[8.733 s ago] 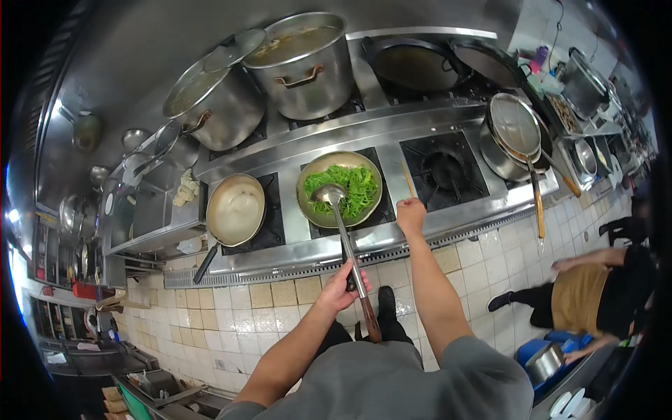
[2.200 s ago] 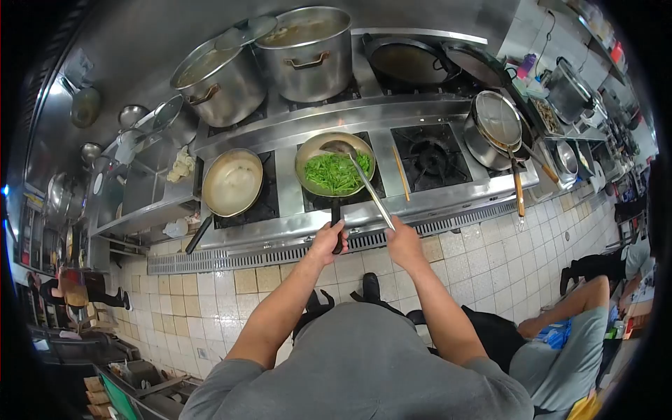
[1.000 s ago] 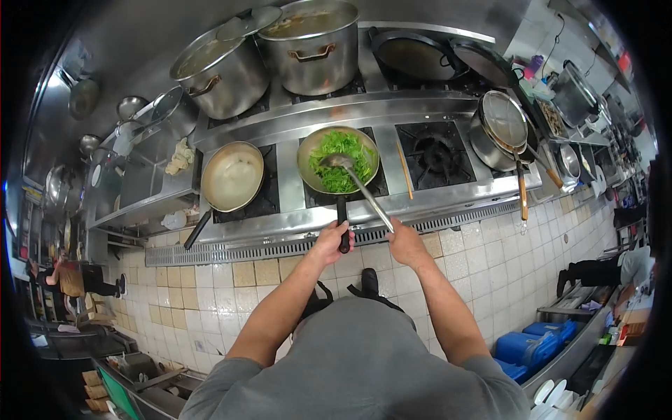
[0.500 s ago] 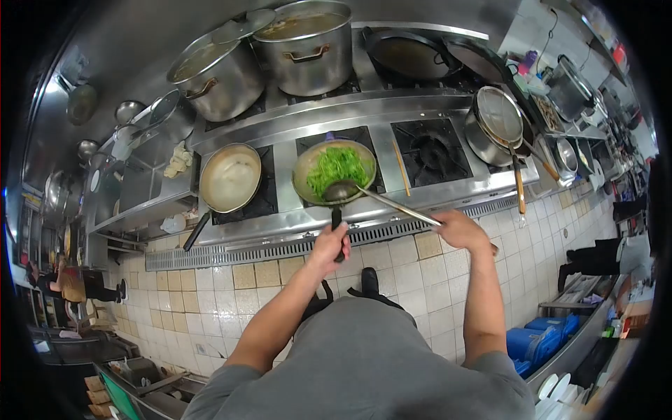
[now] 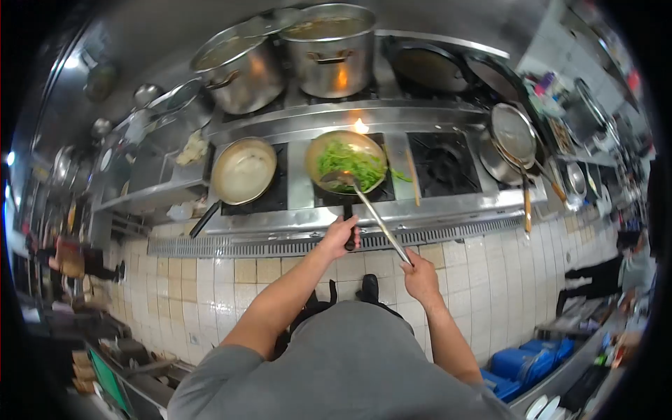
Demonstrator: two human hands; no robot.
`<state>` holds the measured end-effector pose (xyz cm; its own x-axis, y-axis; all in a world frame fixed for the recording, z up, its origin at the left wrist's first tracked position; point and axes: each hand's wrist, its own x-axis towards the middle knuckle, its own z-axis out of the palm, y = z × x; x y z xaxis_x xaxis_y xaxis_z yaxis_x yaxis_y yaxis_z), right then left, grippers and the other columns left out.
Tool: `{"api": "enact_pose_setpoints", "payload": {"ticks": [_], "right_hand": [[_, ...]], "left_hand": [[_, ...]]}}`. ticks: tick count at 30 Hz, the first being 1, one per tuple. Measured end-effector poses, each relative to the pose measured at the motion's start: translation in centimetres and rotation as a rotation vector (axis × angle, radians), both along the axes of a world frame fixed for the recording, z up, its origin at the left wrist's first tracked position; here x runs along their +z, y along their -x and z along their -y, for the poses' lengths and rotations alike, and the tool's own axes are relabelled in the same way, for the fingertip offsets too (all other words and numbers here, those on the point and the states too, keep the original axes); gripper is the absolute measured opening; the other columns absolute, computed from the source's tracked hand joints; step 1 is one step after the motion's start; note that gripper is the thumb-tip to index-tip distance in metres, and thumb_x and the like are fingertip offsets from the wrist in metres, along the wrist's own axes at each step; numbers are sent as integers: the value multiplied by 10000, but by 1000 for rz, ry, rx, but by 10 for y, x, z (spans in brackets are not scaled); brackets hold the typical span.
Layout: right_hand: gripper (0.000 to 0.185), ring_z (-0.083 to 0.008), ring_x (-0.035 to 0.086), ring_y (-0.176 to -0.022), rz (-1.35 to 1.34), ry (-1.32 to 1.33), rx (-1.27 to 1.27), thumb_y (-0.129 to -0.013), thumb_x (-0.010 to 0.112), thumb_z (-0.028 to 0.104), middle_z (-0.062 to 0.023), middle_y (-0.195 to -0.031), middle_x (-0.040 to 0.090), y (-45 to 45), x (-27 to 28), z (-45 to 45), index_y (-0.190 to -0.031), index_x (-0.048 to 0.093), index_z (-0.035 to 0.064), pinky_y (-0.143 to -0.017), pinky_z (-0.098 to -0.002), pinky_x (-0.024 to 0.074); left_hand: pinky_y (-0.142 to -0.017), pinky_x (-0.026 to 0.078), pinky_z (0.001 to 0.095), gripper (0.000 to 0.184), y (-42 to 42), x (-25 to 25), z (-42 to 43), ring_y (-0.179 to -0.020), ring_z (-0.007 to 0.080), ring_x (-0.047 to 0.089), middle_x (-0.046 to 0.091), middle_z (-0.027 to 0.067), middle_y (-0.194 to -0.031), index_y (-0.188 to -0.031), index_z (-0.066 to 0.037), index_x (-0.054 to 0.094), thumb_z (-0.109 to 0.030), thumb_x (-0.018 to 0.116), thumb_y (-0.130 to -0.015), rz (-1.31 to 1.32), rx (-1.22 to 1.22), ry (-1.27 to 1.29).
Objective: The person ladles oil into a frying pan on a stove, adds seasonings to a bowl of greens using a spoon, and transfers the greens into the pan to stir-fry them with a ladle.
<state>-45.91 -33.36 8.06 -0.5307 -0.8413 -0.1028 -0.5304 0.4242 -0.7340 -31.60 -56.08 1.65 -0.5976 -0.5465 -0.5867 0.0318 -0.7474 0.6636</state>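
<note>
My left hand [image 5: 341, 236] is closed around the black handle of a frying pan [image 5: 312, 155] over a burner. Chopped green vegetables [image 5: 350, 162] fill the pan, and a few pieces hang over or lie past its right rim. A long-handled ladle [image 5: 374, 213] is gripped in my right hand [image 5: 421, 276], its bowl down among the greens at the pan's near left. A small flame [image 5: 360, 126] shows just behind the pan's far rim.
A second frying pan [image 5: 244, 173] with pale contents sits to the left. Two large stockpots [image 5: 327, 59] stand behind. An unused-looking burner [image 5: 444, 164] and a strainer over a pot [image 5: 513, 133] are on the right. Another person [image 5: 607, 274] stands far right.
My right hand has moved left and toward me, so the ladle now points more steeply. A flame has appeared behind the pan, and the greens have spread toward its right rim.
</note>
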Motion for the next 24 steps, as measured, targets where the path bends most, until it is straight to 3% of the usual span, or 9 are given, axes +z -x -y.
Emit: {"api": "enact_pose_setpoints", "payload": {"ticks": [4, 7, 8, 10, 12, 14, 17, 19, 24], "right_hand": [[421, -422, 648, -1027, 13, 109, -1, -908, 625, 136, -256, -1124, 671, 1, -22, 25, -1317, 603, 39, -878, -478, 515], [336, -410, 663, -973, 44, 141, 72, -928, 590, 173, -240, -1049, 693, -15, -40, 60, -1219, 654, 19, -849, -458, 524], [336, -410, 663, -973, 41, 141, 50, -928, 590, 173, -240, -1049, 693, -12, -34, 69, -1219, 654, 19, -849, -458, 524], [270, -394, 677, -891, 192, -40, 383, -917, 615, 207, -220, -921, 706, 5, -18, 91, -1075, 703, 6, -817, -437, 530], [243, -362, 690, -846, 246, -128, 74, -884, 676, 219, -203, -844, 707, 37, -15, 118, -976, 722, -1, -794, -420, 532], [270, -337, 704, -887, 135, 120, -98, -877, 708, 246, -204, -862, 717, 86, -59, 149, -1025, 718, 20, -809, -411, 538], [283, -343, 704, -965, -6, 78, -194, -887, 705, 262, -194, -975, 717, 130, -89, 196, -1054, 705, 33, -836, -417, 550], [259, -364, 687, -1041, -257, -159, -194, -892, 693, 238, -186, -1120, 679, 141, -89, 223, -1075, 694, 54, -879, -443, 556], [229, -362, 676, -1086, -361, -359, 37, -896, 641, 160, -186, -1185, 647, 162, -121, 266, -1089, 700, 52, -899, -451, 559]], "left_hand": [[-603, 570, 461, 305, -10, -4, 0, -661, 247, 617, 597, 101, -856, -1173, -122, 409, -305, 593, -1013, -19, -36, -109], [-865, 570, 588, 345, -12, 25, -22, -991, 344, 673, 652, 184, -1078, -1213, -97, 441, -344, 580, -1017, -159, 15, -303], [-865, 570, 588, 345, -12, 18, -24, -991, 344, 673, 652, 184, -1078, -1213, -97, 441, -344, 580, -1017, -156, -7, -305], [-823, 585, 549, 294, -11, 2, -27, -966, 321, 679, 669, 160, -1030, -1165, -91, 549, -334, 602, -1007, -248, -42, -288], [-757, 588, 491, 207, -12, -3, -29, -903, 292, 663, 656, 130, -965, -1085, -82, 571, -277, 593, -1018, -113, 17, -289], [-715, 578, 442, 156, -13, -8, -29, -798, 248, 617, 621, 98, -888, -1062, -79, 554, -228, 585, -1023, -64, 72, -237], [-722, 576, 428, 137, -9, 7, -35, -762, 223, 574, 591, 86, -891, -1082, -90, 528, -206, 574, -1028, -5, 115, -241], [-724, 575, 429, 164, -8, 6, -36, -790, 225, 582, 588, 93, -942, -1113, -92, 510, -216, 575, -1029, -10, 119, -235], [-751, 570, 437, 199, -5, 6, -39, -803, 240, 586, 587, 105, -937, -1086, -81, 518, -243, 606, -1011, -66, 174, -301]]}}
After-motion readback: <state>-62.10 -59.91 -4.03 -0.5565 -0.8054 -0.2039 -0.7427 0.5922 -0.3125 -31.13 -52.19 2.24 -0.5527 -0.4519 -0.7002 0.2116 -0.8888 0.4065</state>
